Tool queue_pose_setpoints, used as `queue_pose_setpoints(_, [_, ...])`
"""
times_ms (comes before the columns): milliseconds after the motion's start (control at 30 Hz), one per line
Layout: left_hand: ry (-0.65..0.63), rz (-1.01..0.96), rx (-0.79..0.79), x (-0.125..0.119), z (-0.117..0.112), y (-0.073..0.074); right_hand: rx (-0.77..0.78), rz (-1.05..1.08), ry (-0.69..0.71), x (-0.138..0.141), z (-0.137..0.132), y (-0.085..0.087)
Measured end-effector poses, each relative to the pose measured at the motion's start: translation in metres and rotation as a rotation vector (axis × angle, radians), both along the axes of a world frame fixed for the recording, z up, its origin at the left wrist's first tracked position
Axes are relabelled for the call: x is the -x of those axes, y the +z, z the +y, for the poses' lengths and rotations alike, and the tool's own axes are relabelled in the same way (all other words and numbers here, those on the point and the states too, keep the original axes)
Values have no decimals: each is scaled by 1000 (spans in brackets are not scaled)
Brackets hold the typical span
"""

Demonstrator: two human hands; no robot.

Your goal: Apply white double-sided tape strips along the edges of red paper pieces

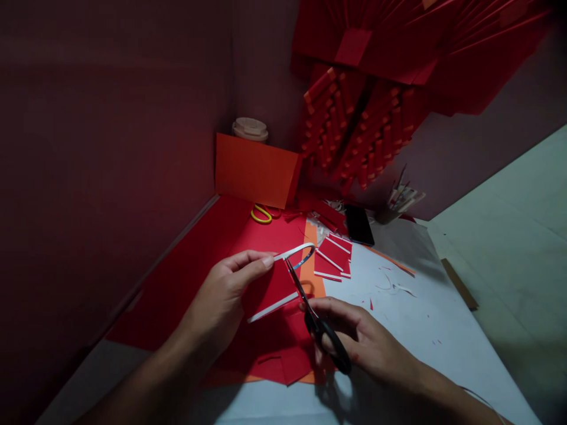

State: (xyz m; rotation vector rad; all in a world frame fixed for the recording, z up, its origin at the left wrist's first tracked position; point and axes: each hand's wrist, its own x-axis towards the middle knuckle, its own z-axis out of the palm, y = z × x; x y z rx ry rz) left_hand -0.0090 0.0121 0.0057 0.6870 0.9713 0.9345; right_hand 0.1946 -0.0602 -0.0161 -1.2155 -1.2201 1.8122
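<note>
Between thumb and fingers, my left hand (pixel 228 286) pinches a red paper piece (pixel 270 286) with white strips along its upper and lower edges. The upper white strip (pixel 303 247) runs past the paper and curls into a loop on the right. My right hand (pixel 354 333) grips black-handled scissors (pixel 325 336), fingers through the handles. Their blades point up and left and meet the upper strip at the paper's right end. Below the hands lie large red sheets (pixel 266 348) over orange paper (pixel 321 289).
Several red pieces with white strips (pixel 332 260) lie to the right, near a black phone (pixel 358 224). Yellow-handled scissors (pixel 261 213) rest before a standing orange sheet (pixel 257 170). A pen holder (pixel 392 206) stands by the wall under hanging red paper decorations (pixel 367 127). Scraps (pixel 394 286) dot the white table (pixel 425 348).
</note>
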Motion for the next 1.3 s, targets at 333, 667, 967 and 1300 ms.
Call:
queue_pose_setpoints(333, [-19,-21,6,-4,-1,-3,11,51,-30,4,1,-4])
queue_pose_setpoints(667, [-25,-33,15,-5,-2,-5,4,88,-65,6,1,-6])
queue_pose_setpoints(967, [-17,-14,3,-6,-4,-2,12,79,-85,7,1,-8])
queue_pose_setpoints(1300, [-45,-14,-11,-3,-3,-4,9,47,-79,9,-1,-11])
